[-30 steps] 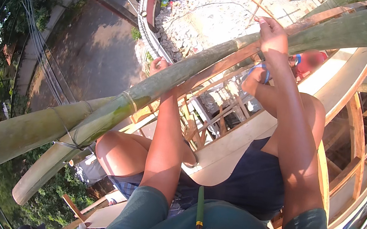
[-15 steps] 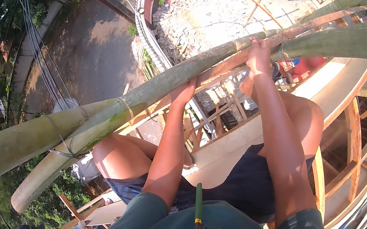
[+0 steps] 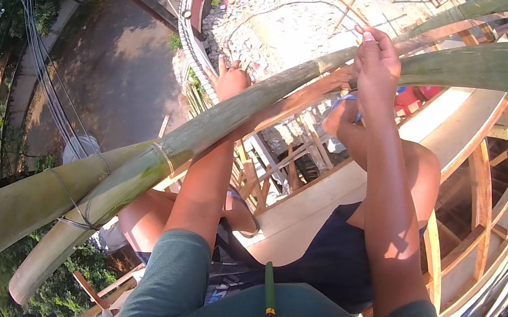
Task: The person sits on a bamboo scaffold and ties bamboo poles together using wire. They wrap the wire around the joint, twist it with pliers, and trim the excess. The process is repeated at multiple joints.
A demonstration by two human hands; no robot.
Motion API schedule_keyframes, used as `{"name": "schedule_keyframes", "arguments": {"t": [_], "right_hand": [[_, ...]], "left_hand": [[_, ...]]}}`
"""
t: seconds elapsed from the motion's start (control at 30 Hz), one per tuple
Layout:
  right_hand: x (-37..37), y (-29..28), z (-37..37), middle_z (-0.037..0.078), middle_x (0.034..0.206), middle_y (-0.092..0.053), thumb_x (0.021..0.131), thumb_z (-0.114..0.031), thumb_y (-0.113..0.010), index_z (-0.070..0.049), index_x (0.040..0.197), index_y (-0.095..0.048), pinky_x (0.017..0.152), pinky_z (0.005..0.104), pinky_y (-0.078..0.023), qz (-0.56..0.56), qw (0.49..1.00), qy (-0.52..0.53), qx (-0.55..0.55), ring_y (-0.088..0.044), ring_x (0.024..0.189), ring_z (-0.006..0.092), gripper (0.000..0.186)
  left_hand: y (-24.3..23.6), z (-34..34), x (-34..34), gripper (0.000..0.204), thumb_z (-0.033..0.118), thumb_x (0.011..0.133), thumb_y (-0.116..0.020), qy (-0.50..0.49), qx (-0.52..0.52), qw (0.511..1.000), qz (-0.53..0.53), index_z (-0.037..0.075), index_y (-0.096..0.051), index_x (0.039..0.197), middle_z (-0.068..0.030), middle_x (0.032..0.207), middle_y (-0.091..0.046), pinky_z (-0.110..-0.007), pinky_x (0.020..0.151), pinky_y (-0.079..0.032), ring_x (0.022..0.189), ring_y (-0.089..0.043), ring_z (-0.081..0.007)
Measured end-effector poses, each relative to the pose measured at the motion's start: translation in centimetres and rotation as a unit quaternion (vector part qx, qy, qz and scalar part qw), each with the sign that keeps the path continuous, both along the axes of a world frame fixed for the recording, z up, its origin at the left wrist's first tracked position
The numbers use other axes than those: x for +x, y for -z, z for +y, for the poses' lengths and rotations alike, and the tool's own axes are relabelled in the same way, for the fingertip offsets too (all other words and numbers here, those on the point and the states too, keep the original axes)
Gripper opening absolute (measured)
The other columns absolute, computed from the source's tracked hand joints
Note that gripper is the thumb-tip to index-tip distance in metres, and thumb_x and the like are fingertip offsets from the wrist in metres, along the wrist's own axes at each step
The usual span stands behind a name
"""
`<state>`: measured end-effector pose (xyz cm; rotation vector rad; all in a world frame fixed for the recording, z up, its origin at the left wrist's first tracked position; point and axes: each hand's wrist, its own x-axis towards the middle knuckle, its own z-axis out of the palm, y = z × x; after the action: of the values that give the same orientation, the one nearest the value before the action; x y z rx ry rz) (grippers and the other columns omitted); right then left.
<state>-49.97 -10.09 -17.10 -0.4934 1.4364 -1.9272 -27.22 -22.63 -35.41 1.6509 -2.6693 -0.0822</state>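
Note:
A thick green bamboo pole (image 3: 223, 122) slopes up to the right across my view, with a reddish wooden board (image 3: 298, 102) along its near side. Passing beneath the pole, my left forearm brings my left hand (image 3: 232, 81) out on its far side; thumb and one finger are spread, the others bent. My right hand (image 3: 379, 65) is raised just above the pole's upper part, fingertips pinched together. From there a thin wire (image 3: 295, 3) appears to arc over toward the left hand. A green-handled tool (image 3: 271, 294) hangs against my shirt.
Two bamboo ends, one being a second pole (image 3: 21, 206), are bound with wire at lower left. Another bamboo (image 3: 481, 66) extends right. Below lie a road (image 3: 118, 80), rubble (image 3: 276, 33) and a curved wall. Plywood (image 3: 314, 203) and a curved timber frame (image 3: 488, 179) stand at right.
My left hand has left the board's underside and reached beneath the pole to its far side. My right hand has lifted off the pole and board, fingers now pinched.

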Motion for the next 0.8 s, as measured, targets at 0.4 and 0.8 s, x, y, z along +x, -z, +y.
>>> {"name": "schedule_keyframes", "arguments": {"t": [0.4, 0.8], "right_hand": [[0.2, -5.6, 0.9, -0.008, 0.062, -0.034, 0.099, -0.015, -0.059, 0.003, 0.116, -0.062, 0.046, 0.0213, -0.019, 0.0, 0.993, -0.073, -0.091, -0.025, 0.051, 0.002, 0.026], [-2.4, 6.5, -0.6, 0.011, 0.087, -0.068, 0.096, -0.017, -0.048, -0.002, 0.106, -0.065, 0.075, 0.0345, -0.048, 0.31, 0.877, -0.192, 0.314, -0.061, 0.077, 0.0192, 0.025]], "left_hand": [[-7.0, -10.0, 6.4, 0.021, 0.008, 0.09, -0.056, -0.187, -0.314, 0.893, 0.264, 0.009, -0.07, 0.106, -0.0077, 0.15, -0.042, -0.064, 0.116, -0.015, 0.143, -0.027, -0.0442], [1.5, 5.3, 6.2, 0.044, 0.023, 0.094, -0.063, -0.241, 0.303, 0.602, 0.698, 0.0, -0.057, 0.131, -0.0055, 0.128, -0.062, -0.036, 0.09, -0.05, 0.097, -0.065, -0.0233]]}}
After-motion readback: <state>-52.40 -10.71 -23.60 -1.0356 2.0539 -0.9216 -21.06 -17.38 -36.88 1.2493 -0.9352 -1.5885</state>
